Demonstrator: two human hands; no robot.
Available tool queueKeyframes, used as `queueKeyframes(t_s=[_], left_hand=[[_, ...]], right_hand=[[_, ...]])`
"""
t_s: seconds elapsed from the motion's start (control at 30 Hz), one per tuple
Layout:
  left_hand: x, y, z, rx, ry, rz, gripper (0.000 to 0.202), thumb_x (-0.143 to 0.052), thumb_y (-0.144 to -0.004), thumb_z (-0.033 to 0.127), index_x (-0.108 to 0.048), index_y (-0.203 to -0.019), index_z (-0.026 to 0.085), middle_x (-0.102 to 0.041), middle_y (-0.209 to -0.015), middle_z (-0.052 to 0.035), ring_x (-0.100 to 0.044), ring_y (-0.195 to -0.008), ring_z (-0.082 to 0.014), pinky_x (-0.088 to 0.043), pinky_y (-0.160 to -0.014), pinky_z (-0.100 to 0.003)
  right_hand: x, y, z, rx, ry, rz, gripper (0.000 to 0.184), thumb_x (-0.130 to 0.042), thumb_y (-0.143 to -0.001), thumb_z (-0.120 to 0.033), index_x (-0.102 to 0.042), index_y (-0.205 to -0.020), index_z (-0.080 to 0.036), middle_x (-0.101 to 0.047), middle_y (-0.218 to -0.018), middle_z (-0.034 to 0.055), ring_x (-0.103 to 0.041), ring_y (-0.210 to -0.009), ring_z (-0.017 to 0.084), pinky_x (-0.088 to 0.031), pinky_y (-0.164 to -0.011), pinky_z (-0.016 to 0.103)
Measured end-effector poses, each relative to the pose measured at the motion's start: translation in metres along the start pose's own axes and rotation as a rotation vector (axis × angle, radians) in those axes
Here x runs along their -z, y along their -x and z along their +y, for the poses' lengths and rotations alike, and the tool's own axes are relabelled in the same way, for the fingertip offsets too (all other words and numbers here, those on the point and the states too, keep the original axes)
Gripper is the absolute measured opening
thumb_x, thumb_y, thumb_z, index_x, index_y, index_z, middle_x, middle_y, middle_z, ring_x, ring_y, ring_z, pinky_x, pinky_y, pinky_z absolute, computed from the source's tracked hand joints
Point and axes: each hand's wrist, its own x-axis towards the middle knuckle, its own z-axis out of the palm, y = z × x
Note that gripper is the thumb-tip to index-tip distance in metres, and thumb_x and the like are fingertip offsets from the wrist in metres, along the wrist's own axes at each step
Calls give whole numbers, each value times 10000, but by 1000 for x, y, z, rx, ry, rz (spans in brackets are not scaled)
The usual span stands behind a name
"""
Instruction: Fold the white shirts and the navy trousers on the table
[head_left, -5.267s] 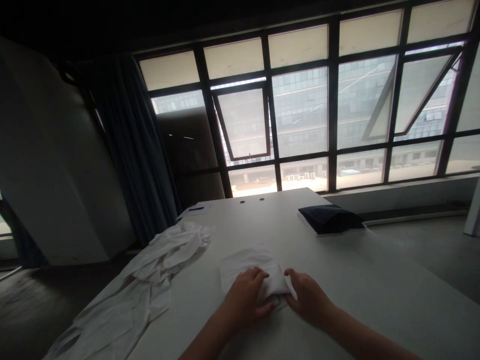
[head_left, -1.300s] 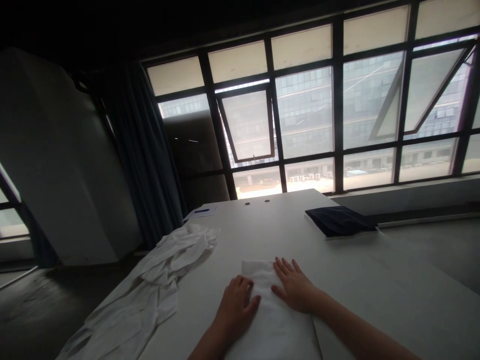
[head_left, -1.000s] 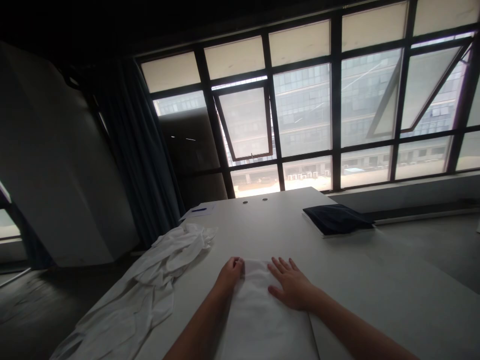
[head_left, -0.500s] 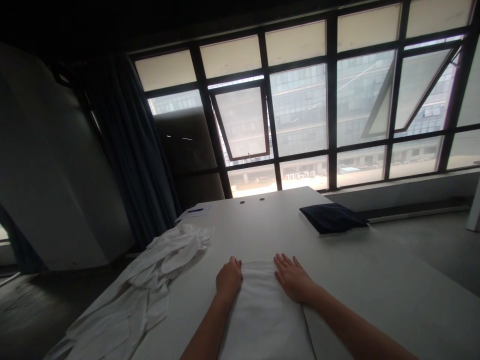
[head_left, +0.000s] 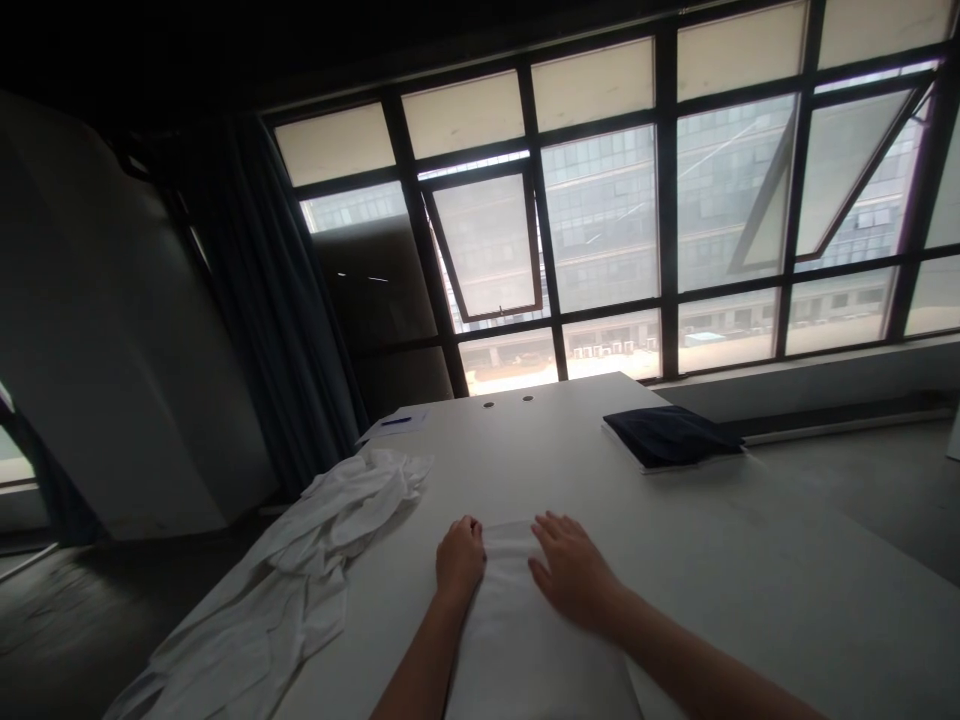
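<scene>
A flat white cloth (head_left: pixel 517 635) with straight edges lies in front of me on the white table. At its far left corner my left hand (head_left: pixel 459 560) is closed, with curled fingers gripping the edge. My right hand (head_left: pixel 574 570) rests over the far right part of the cloth, palm down, fingers stretched out and slightly apart. The near end of the cloth runs out of the bottom of the view.
A heap of crumpled white cloth (head_left: pixel 300 590) covers the table's left side. Dark navy folded fabric (head_left: pixel 671 437) lies on something white at the right. Paper with a blue pen (head_left: pixel 396 421) sits far left on the table (head_left: pixel 517 450). Windows and a curtain (head_left: pixel 277 300) stand beyond.
My right hand has slid left across the cloth from its right edge, toward my left hand. My left hand keeps its grip at the left corner. The view has shifted slightly.
</scene>
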Motion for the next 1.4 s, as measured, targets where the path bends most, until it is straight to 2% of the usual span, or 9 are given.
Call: queueKeyframes(t_s=[0.17, 0.33, 0.47, 0.67, 0.9, 1.07, 1.2, 1.3, 1.4], left_hand=[[19, 2, 4, -85, -14, 19, 324, -401, -985, 145, -567, -1262, 175, -670, -1198, -107, -638, -1093, -188, -415, -925, -273], [14, 22, 34, -378, -41, -97, 463, -419, -937, 145, -542, -1373, 240, -589, -1407, -59, -536, -1293, -173, -318, -1115, -277], [-4, 38, 48, -464, -93, -214, 557, -348, -976, 263, -397, -1519, 144, -383, -1586, -104, -306, -1481, -231, -226, -1209, -398], [3, 45, 26, -450, -147, -286, 728, -229, -1014, 542, -269, -1568, 72, -192, -1638, -137, -157, -1524, -276, -140, -1241, -458], [17, 58, -5, -363, -153, -326, 880, -194, -974, 700, -177, -1587, 68, -85, -1653, -115, -86, -1533, -271, -135, -1243, -429], [17, 62, -6, -276, -144, -289, 864, -236, -967, 695, -216, -1585, 92, -134, -1652, -105, -117, -1532, -278, -146, -1235, -453], [15, 58, -7, -121, -180, -183, 809, -313, -972, 636, -309, -1549, 68, -235, -1628, -179, -187, -1514, -329, -170, -1204, -535], [25, 58, -7, -128, -174, 2, 624, -410, -977, 526, -479, -1436, 110, -459, -1511, -210, -365, -1422, -361, -216, -1164, -568], [45, 67, -1, -279, -136, 104, 321, -421, -994, 376, -633, -1176, 216, -656, -1220, -117, -566, -1182, -277, -355, -1077, -440]], right_hand=[[-11, 16, -18, 213, -104, -241, 846, -387, -936, -682, -237, -1591, -167, -179, -1656, 127, -42, -1528, 357, 16, -1222, 575], [-12, 9, -12, 141, -209, -181, 793, -462, -937, -426, -166, -1596, -100, -197, -1645, 162, -110, -1531, 283, -42, -1247, 506], [-20, 2, -7, -26, -260, -94, 733, -393, -931, -301, -168, -1592, -79, -225, -1640, 156, -201, -1515, 230, -179, -1239, 430], [-24, -2, 5, 115, -87, -130, 678, -305, -1003, -520, -328, -1558, -132, -241, -1636, 135, -145, -1526, 291, -76, -1237, 508], [-14, -16, 50, -93, -77, -167, 760, -335, -972, -587, -298, -1568, -118, -225, -1638, 142, -162, -1523, 293, -48, -1232, 512], [-7, -13, 65, -110, -253, 40, 674, -482, -911, -453, -419, -1505, -142, -377, -1588, 131, -327, -1468, 251, -203, -1219, 447], [6, -3, 52, -12, -277, 217, 425, -507, -898, -339, -616, -1280, -189, -532, -1468, 121, -467, -1357, 257, -341, -1139, 445], [8, 8, 26, 198, -194, 210, 206, -514, -889, -258, -675, -1011, -220, -685, -1153, 103, -596, -1104, 242, -414, -1011, 411], [1, 17, -2, 420, -124, 87, 61, -571, -833, -262, -616, -830, -221, -651, -863, 57, -580, -851, 208, -435, -835, 351]])
